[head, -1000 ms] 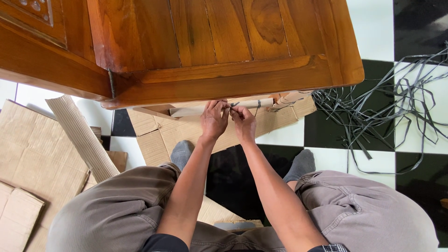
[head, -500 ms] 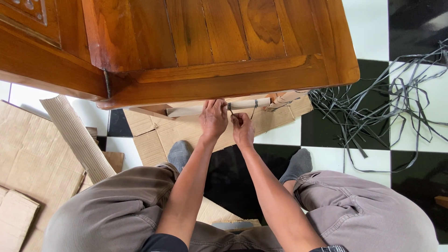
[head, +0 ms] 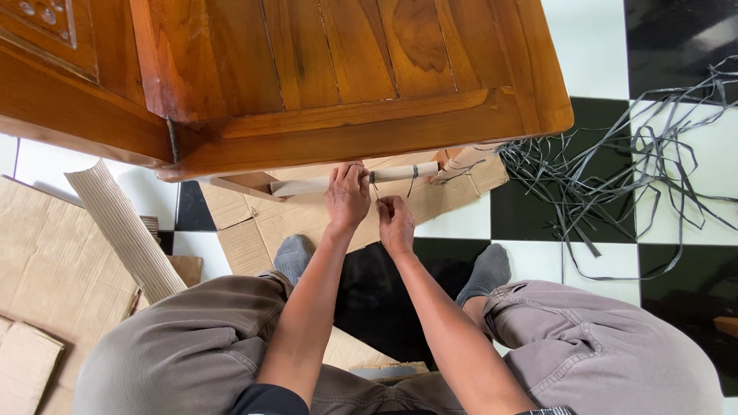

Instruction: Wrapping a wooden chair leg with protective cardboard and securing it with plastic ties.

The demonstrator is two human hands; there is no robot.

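**Fingers pinch dark strap at paper-wrapped rail under teak cabinet**

Fingers (head: 384, 204) of the right hand (head: 395, 224) are closed narrow on a thin dark strap (head: 374, 187) that hangs from the paper-wrapped rail (head: 400, 173) beneath the overhanging wooden cabinet (head: 338, 77). The left hand (head: 347, 196) is wrapped over the same rail just beside the strap, its fingers curled around the wrapping. The rail sits low under the cabinet's front edge, above flattened cardboard (head: 254, 230) on the black-and-white tiled floor (head: 592, 46). A second strap band (head: 414, 172) circles the rail a little further right, and a loose tangle of grey strapping (head: 638, 169) lies well apart to the right. By appearances the strap is being drawn tight or worked loose; which cannot be told. The next move calls for a steady pull while the left hand braces.
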